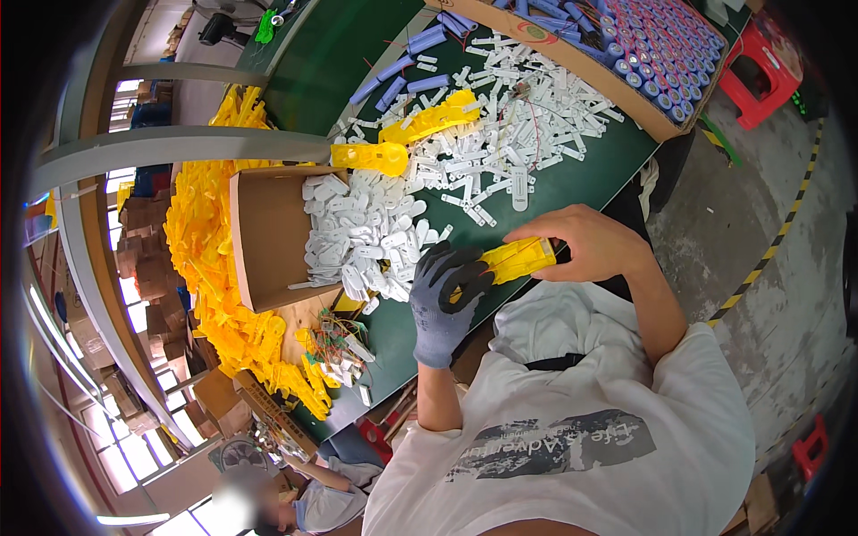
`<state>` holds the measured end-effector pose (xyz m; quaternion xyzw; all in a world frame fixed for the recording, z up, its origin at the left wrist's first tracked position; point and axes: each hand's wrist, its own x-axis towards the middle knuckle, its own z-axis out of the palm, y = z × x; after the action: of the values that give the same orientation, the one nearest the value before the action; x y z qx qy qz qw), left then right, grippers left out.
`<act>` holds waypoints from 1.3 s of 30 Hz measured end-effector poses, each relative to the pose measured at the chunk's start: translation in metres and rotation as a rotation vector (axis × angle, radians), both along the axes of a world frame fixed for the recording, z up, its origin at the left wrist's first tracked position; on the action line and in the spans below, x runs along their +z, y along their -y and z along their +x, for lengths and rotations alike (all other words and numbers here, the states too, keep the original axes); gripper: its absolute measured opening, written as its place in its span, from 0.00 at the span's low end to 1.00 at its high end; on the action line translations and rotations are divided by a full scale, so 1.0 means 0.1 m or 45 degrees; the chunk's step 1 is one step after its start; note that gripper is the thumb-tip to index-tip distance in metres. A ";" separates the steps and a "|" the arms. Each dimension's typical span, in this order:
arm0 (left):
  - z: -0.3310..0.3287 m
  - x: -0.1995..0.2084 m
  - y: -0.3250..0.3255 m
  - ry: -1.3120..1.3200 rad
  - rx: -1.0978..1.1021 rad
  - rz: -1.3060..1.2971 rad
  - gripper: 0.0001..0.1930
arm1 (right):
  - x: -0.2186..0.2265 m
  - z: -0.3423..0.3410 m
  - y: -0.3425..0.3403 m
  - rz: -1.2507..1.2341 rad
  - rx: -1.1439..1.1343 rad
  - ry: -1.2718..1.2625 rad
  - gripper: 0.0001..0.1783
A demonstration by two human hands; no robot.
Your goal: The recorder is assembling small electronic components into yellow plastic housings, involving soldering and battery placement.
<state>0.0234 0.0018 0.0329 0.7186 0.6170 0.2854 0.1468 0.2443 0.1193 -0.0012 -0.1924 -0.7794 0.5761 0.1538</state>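
Note:
My left hand (pixel 444 295), in a grey glove with black fingers, is closed round the left end of a yellow plastic casing (pixel 518 260). At the other end, my bare right hand (pixel 592 246) grips the same casing between thumb and fingers. The casing lies held just over the front edge of the green table (pixel 559 192), close to my body. Its inside is hidden from view. Beyond my left hand spreads a heap of white oval plastic covers (pixel 366 237). Two more yellow casings (pixel 438 116) rest among small white plastic strips (pixel 500 134) farther back.
Blue cylindrical cells (pixel 666 71) stand packed in a cardboard tray at the far right. An open cardboard box (pixel 273 232) is at the left, before a big yellow casing pile (pixel 206 259). Wired parts (pixel 340 348) lie nearby. A grey metal rail (pixel 188 150) crosses overhead; a person (pixel 331 491) sits at lower left.

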 end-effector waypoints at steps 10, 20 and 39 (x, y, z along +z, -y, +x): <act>-0.17 -0.45 0.14 0.184 0.216 0.105 0.13 | 0.14 -0.23 -0.03 0.097 -0.179 -0.052 0.29; -0.33 -0.44 0.08 0.003 -0.236 0.224 0.15 | 0.17 -0.60 -0.35 0.262 -0.243 0.118 0.08; -0.52 -0.49 0.17 0.169 0.032 0.198 0.20 | 0.26 -0.47 0.01 0.369 -0.335 0.225 0.09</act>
<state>-0.0282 -0.0154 -0.0157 0.6995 0.5907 0.3814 0.1277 0.1970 0.1183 0.0245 -0.3181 -0.8328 0.4137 0.1846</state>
